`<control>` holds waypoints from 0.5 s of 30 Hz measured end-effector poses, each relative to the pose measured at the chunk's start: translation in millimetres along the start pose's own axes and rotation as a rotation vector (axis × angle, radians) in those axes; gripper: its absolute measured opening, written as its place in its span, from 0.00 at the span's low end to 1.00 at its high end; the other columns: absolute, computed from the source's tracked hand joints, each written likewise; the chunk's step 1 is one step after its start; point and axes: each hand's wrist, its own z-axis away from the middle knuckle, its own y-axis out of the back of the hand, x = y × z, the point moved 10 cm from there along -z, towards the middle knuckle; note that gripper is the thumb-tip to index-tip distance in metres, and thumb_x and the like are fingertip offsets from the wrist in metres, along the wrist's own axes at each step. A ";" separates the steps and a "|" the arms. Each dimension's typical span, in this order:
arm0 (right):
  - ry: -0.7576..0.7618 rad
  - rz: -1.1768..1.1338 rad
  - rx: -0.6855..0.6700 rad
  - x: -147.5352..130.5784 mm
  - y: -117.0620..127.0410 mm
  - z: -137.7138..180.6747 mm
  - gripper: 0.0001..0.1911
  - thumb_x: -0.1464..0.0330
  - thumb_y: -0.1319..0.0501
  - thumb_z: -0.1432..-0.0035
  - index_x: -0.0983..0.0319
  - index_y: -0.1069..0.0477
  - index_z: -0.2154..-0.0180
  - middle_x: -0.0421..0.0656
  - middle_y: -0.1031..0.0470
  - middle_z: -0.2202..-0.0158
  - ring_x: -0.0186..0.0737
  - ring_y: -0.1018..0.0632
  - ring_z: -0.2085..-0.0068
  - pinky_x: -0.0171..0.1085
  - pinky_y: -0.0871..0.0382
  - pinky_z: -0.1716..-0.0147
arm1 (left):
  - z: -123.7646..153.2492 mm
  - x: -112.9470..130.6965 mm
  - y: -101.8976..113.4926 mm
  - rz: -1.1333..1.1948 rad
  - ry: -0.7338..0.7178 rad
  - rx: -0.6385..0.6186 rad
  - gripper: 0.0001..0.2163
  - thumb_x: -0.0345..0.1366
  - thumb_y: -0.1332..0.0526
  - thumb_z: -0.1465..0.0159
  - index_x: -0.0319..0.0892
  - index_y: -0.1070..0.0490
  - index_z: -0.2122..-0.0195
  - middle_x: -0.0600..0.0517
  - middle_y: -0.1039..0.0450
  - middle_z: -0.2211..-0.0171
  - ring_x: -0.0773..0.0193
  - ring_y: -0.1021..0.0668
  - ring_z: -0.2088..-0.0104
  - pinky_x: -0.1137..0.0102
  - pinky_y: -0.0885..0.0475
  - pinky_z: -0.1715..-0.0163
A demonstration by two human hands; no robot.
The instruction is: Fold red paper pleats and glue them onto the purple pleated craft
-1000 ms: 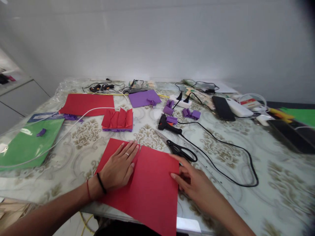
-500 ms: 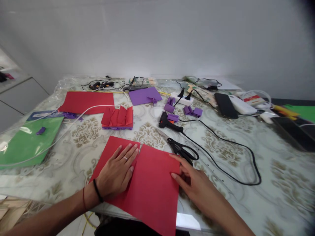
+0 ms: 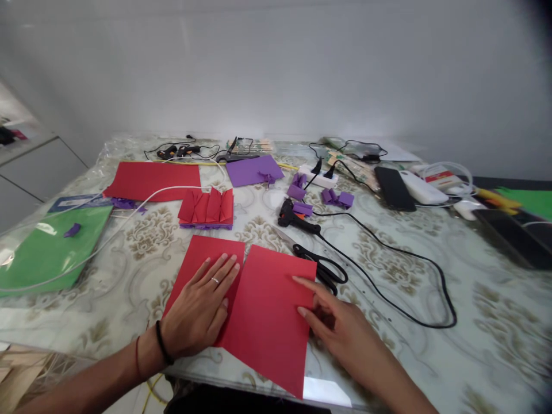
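Note:
My left hand lies flat, fingers stretched out, pressing on the left part of the red paper. The right part of the red paper slants toward me, with a narrow gap at the top between the two parts. I cannot tell whether this is one folded sheet or two. At its right edge my right hand holds the paper, thumb and index finger on top and the other fingers curled. Black-handled scissors lie just beyond my right hand, blades partly behind the paper.
A black glue gun with its cord lies behind the scissors. Folded red pieces sit at centre left, with green sheets farther left. Purple paper, a white power strip and phones lie farther back.
The right part of the red paper has moved away from me and its near corner now shows. The gap at the top looks wider. My left hand has hardly moved.

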 end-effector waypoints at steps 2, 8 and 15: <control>-0.002 0.017 -0.004 0.5 -0.5 -0.4 0.27 0.60 0.44 0.31 0.55 0.31 0.34 0.39 0.24 0.71 0.41 0.24 0.70 0.38 0.31 0.68 | 4.5 1.5 -2.5 -0.037 0.003 -0.010 0.34 0.26 0.49 0.30 0.36 0.56 0.23 0.43 0.51 0.23 0.54 0.50 0.23 0.50 0.48 0.25; -0.001 0.040 -0.038 0.1 -2.3 2.1 0.25 0.61 0.44 0.31 0.54 0.29 0.35 0.40 0.22 0.71 0.42 0.24 0.71 0.38 0.31 0.67 | 6.5 0.2 -7.7 -0.090 0.009 -0.018 0.33 0.28 0.49 0.29 0.36 0.56 0.23 0.43 0.51 0.23 0.53 0.49 0.23 0.51 0.49 0.24; -0.029 -0.022 -0.063 4.1 0.1 8.6 0.26 0.57 0.44 0.30 0.55 0.29 0.35 0.41 0.20 0.67 0.42 0.21 0.69 0.38 0.29 0.66 | 6.3 -1.5 -8.4 -0.072 0.021 -0.035 0.34 0.28 0.49 0.30 0.36 0.55 0.23 0.44 0.52 0.23 0.54 0.49 0.23 0.52 0.49 0.24</control>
